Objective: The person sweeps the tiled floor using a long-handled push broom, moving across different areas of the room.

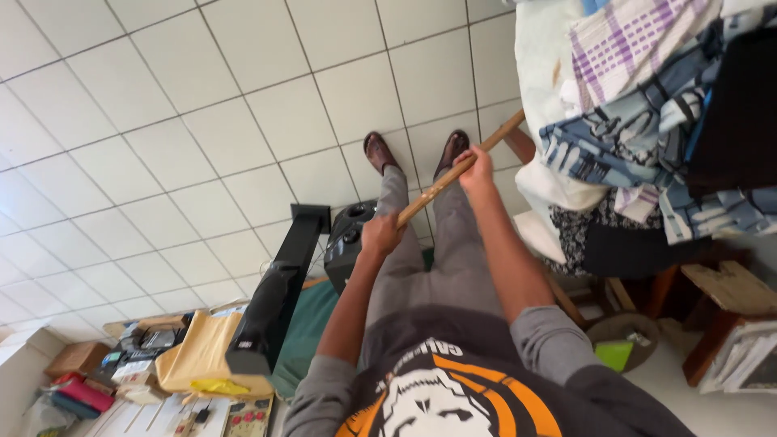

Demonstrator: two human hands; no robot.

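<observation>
- Nearest the camera, at six o'clock, is the person's chest in a grey shirt (pixel 453 388) with an orange and white print; both forearms reach away from it toward the floor.
- Between the two hands runs a wooden stick (pixel 453 174), slanting from about seven o'clock up to one o'clock, its far end passing beside the heap of cloth.
- Left hand (pixel 380 235) is clenched around the lower part of the stick, fingers wrapped fully round it.
- Right hand (pixel 477 166) grips the stick higher up, at about one o'clock from the left hand, fingers closed on the wood.
- Beyond the hands, grey trousers (pixel 429 259) lead to two feet in dark sandals (pixel 379 151) standing on the white tiled floor (pixel 202 121).
- At three o'clock a heap of cloth (pixel 639 105) in white, purple stripes, blue and black lies over wooden furniture (pixel 728 299).
- Just at nine o'clock from the left hand stand a black speaker (pixel 348 243) and a long black box (pixel 275 299) leaning over a green cloth (pixel 312 324).
- At eight o'clock lie a tan padded envelope (pixel 198 356), small boxes and assorted clutter (pixel 121 364).
- At four o'clock a round brown dish (pixel 623 332) holds something bright green.
</observation>
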